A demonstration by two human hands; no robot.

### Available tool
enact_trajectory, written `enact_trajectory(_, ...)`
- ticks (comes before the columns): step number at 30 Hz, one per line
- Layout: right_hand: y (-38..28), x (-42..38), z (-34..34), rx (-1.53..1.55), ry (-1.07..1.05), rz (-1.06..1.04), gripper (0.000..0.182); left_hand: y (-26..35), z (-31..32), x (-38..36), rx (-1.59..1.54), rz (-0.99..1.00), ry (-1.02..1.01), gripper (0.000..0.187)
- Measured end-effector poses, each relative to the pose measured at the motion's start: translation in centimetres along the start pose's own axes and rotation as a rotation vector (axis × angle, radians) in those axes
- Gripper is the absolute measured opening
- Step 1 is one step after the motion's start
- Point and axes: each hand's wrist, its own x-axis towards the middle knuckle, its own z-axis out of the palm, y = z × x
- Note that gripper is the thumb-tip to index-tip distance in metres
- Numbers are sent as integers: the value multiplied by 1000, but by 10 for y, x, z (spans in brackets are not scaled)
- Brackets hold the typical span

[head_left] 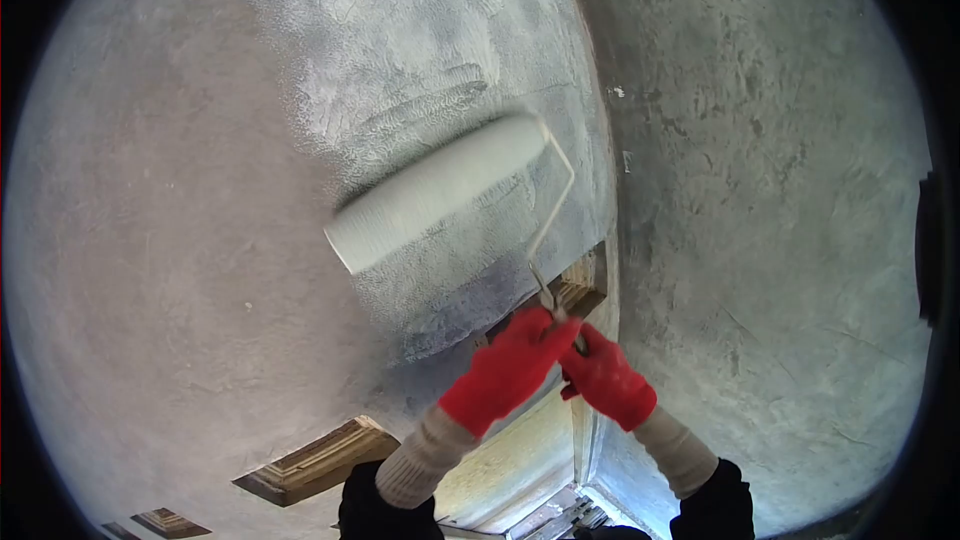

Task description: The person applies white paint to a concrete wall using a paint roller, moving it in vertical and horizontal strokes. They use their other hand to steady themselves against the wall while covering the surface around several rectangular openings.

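Observation:
A paint roller [440, 190] with a long pale sleeve lies tilted against the wall, over a wet, whitish painted patch [390, 30]. Its bent wire frame [560, 202] runs down from the right end of the sleeve to the handle. My left hand [510, 368], in a red glove, is closed round the handle just under the wire. Close beside it, slightly lower and to the right, my right hand [608, 378], also red-gloved, is closed on the handle too. The fingers hide most of the handle.
Bare grey-brown plaster [180, 190] is left of the paint, and a mottled grey surface [760, 140] lies right of the corner edge. Wooden-framed recesses [315, 460] show at the lower left, with another [585, 280] behind the roller frame. A dark object [928, 250] stands at the far right.

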Motion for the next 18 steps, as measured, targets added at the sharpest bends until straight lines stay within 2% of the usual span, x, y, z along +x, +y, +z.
enact_trajectory(1,14,-4,1,3,-6,-3,33,-3,-5,-12,222,192,-48,40)
enact_trajectory(3,40,-14,4,73,22,88,33,9,-15,-45,269,-22,-108,39)
enact_trajectory(4,55,-20,6,61,29,112,33,9,-21,-59,275,-22,-105,39)
enact_trajectory(6,88,-28,6,75,42,197,32,10,-36,-80,33,-160,-121,36)
enact_trajectory(7,94,-27,8,76,40,194,32,21,-45,-89,36,-159,-119,36)
enact_trajectory(9,97,-27,9,40,66,223,32,42,-58,-105,-121,-107,153,31)
enact_trajectory(11,80,-21,11,44,65,165,29,43,-70,-105,-46,97,446,37)
enact_trajectory(13,66,-20,10,48,60,114,25,41,-88,-106,59,234,709,35)
enact_trajectory(14,63,-20,10,30,69,132,26,39,-97,-106,63,221,708,35)
enact_trajectory(16,88,-23,7,14,78,87,30,37,-115,-104,89,470,969,39)
enact_trajectory(17,105,-31,8,14,74,86,30,36,-121,-107,91,470,973,39)
enact_trajectory(18,118,-39,10,-22,93,147,30,35,-127,-110,106,492,1058,38)
